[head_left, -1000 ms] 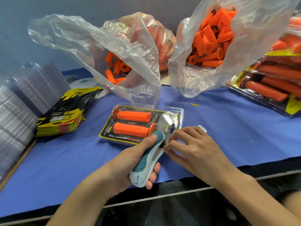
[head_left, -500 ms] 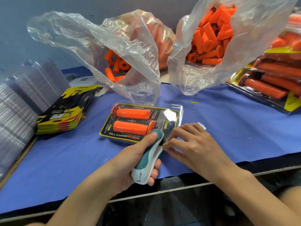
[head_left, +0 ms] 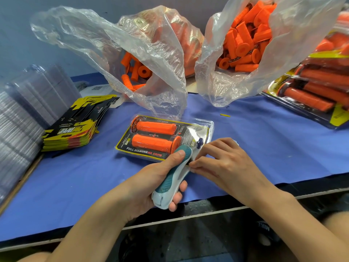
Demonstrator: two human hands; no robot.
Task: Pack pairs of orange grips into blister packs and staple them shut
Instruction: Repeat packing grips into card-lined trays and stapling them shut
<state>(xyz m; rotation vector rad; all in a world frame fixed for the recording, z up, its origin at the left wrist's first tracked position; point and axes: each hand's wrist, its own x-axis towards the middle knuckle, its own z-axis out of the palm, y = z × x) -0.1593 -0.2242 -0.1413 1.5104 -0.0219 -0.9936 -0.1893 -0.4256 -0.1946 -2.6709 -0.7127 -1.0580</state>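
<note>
Stapling a blister pack [head_left: 164, 137] of orange grips [head_left: 155, 135].
Left hand [head_left: 151, 178] gripped the stapler [head_left: 173, 178]; right hand [head_left: 221, 163] pinched the pack's near edge.

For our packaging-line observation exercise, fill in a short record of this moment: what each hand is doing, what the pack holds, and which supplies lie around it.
Left hand: grips the stapler, its nose at the pack's near edge
Right hand: fingers pinch the blister pack beside the stapler
Pack contents: two orange grips, side by side
Loose grips: in two clear plastic bags behind the pack
Left of pack: printed cards, stacked; empty blister shells
Far right: filled packs
Surface: blue cloth
</note>
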